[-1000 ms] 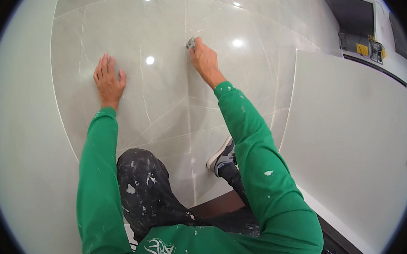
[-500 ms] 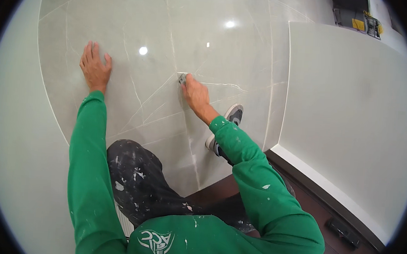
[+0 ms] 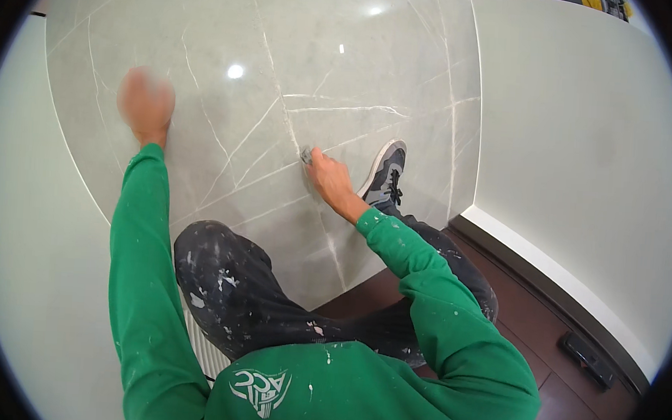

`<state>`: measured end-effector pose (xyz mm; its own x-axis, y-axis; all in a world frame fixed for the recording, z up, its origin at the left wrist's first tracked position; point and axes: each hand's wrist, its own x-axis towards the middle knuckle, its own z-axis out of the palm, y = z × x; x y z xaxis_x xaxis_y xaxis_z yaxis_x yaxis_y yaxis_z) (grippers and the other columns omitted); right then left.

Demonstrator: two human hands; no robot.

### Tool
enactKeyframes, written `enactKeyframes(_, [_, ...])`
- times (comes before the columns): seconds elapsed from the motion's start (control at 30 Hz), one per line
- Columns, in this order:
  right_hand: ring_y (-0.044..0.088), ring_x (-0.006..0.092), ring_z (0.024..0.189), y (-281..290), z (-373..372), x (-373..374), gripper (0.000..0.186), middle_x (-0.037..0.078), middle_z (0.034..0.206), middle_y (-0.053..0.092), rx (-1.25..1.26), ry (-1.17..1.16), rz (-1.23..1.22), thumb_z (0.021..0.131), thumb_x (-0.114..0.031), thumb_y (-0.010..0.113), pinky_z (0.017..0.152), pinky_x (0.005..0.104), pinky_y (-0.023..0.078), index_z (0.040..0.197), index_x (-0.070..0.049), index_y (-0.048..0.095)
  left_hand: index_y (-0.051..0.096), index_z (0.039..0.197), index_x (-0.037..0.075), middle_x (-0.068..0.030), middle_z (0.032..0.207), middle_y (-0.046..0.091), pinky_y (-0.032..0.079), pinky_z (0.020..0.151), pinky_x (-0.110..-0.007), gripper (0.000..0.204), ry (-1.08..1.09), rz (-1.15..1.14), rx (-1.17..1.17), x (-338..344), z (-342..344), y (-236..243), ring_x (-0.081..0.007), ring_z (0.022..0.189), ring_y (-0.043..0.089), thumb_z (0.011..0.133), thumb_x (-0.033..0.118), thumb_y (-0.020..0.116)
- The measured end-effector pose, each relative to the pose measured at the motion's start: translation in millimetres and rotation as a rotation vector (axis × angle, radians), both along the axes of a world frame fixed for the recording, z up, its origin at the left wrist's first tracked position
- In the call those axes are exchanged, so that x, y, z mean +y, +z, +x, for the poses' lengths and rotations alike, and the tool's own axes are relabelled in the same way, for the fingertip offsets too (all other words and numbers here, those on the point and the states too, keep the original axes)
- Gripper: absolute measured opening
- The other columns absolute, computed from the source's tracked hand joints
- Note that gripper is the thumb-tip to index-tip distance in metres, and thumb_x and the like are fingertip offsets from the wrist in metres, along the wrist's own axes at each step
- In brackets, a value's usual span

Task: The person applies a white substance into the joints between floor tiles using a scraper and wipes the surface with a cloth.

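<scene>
My right hand (image 3: 330, 180) is closed on a small grey tool (image 3: 306, 156), whose exact kind I cannot make out. The tool is at a pale joint line on the glossy grey, white-veined tiles (image 3: 225, 138). Off to the left, my left hand (image 3: 147, 106) is over the same tiles. Motion smears its fingers, so whether it touches them is unclear. Both forearms are in green, paint-specked sleeves.
My grey sneaker (image 3: 387, 171) is on the tiles just right of my right hand. Plain pale panels stand at the left (image 3: 42, 230) and right (image 3: 580, 125). On the dark brown tiles (image 3: 529, 329) at lower right lies a black object (image 3: 586, 359).
My right hand and the small grey tool have come nearer to me along the joint line. My left hand, spread on the tiles before, is now blurred and slightly farther left.
</scene>
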<state>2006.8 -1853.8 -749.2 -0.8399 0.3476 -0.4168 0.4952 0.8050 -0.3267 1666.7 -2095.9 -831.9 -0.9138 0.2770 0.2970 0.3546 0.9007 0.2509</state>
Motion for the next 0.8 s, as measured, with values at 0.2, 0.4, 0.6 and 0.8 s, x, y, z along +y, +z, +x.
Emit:
enactKeyframes(0.2, [0.065, 0.0456, 0.079, 4, 6, -5, 0.028, 0.023, 0.085, 0.067, 0.013, 0.014, 0.022, 0.093, -0.018, 0.066, 0.066, 0.0553, 0.051, 0.105, -0.004, 0.045, 0.057, 0.139, 0.009, -0.0087, 0.151, 0.049, 0.033, 0.116, -0.045, 0.05, 0.003, 0.015, 0.029, -4, 0, -3, -0.0272, 0.143, 0.042, 0.095, 0.033, 0.06])
enactKeyframes(0.4, [0.066, 0.047, 0.088, 11, 39, 13, 0.037, 0.025, 0.09, 0.069, -0.14, -0.22, -0.063, 0.092, -0.025, 0.069, 0.075, 0.0561, 0.051, 0.11, -0.002, 0.046, 0.057, 0.139, 0.009, -0.0096, 0.152, 0.049, 0.032, 0.116, -0.047, 0.051, -0.005, 0.045, 0.012, -5, 7, -13, -0.0279, 0.142, 0.042, 0.095, 0.034, 0.06])
enactKeyframes(0.6, [0.068, 0.0261, 0.065, -1, 60, 56, 0.035, 0.016, 0.081, 0.067, 0.119, -0.83, -0.105, 0.09, -0.026, 0.075, 0.055, 0.0391, 0.054, 0.102, 0.0, 0.053, 0.055, 0.141, 0.009, -0.0109, 0.153, 0.048, 0.032, 0.116, -0.047, 0.053, -0.037, -0.036, -0.049, -17, -29, -27, -0.0283, 0.144, 0.04, 0.096, 0.036, 0.058])
enactKeyframes(0.8, [0.068, 0.0188, 0.073, -18, 100, 126, 0.034, 0.011, 0.094, 0.069, 0.194, -1.184, -0.273, 0.088, -0.019, 0.077, 0.052, 0.0324, 0.056, 0.108, 0.002, 0.059, 0.054, 0.141, 0.008, -0.0106, 0.153, 0.049, 0.034, 0.115, -0.048, 0.053, 0.015, -0.082, 0.009, 6, -11, -44, -0.0298, 0.142, 0.043, 0.097, 0.036, 0.055])
